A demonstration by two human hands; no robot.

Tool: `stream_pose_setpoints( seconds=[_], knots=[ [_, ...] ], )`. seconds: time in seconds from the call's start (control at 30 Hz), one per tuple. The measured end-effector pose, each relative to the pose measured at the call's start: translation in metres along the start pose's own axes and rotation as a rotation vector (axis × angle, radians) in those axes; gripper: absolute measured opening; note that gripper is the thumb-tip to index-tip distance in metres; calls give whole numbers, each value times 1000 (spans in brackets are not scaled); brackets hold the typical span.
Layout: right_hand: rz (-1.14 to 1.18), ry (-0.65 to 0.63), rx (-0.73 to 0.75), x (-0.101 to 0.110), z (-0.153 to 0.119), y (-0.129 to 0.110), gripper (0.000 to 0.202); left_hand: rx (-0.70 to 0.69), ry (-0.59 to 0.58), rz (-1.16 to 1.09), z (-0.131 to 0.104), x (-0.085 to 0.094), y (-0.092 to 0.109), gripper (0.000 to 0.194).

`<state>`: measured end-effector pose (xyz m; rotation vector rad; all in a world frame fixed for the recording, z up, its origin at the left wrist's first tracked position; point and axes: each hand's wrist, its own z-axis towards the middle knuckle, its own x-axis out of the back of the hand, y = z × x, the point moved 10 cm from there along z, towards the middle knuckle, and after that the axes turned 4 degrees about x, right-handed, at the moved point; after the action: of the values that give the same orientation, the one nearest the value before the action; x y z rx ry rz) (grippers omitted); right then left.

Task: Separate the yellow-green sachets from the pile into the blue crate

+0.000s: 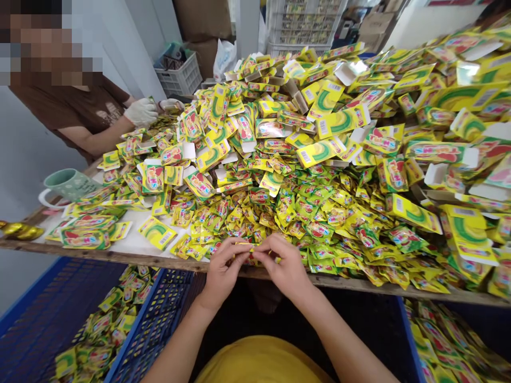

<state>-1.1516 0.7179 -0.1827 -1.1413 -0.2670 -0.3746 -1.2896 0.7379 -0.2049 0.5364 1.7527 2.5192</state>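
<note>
At the table's front edge my left hand [224, 271] and my right hand [284, 264] meet, thumbs and forefingers pinched together. Between the fingertips is a small yellow packet [244, 247], mostly covered by them. Right behind my hands lies a heap of small yellow-green packets [319, 213]. Flat printed cartons [331, 119], yellow and green, are piled above and around that heap. One carton [157, 232] lies on the white surface left of my hands.
Blue crates [149, 314] holding filled cartons [104, 330] stand below the table edge [187, 263], with another at lower right. A green mug [69, 185] sits at left. A gloved person [85, 114] works at the upper left. White crates [303, 24] stand behind.
</note>
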Motion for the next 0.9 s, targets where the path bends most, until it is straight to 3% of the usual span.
stream_pose_setpoints(
  seconds=[0.13,0.23,0.37,0.43,0.57,0.7,0.9],
  knots=[
    [-88,-142,16,8,21,-7,8,168,-14,-118,9,-2,-13,19],
    [-110,-248,-88,12,29,3,12,160,-88,-117,20,-17,-10,28],
    [20,-245,-360,19,22,37,11,68,-115,262,22,-41,-7,79],
    [33,-218,-404,23,18,47,12,25,-72,451,18,-48,-9,81],
    [-66,-212,-246,22,22,37,14,-17,-76,534,12,-56,-11,72],
    [-152,-147,-54,18,26,15,17,-10,-51,473,13,-49,-11,76],
    [-126,-43,21,11,9,5,9,99,27,349,13,-37,-21,81]
  ],
)
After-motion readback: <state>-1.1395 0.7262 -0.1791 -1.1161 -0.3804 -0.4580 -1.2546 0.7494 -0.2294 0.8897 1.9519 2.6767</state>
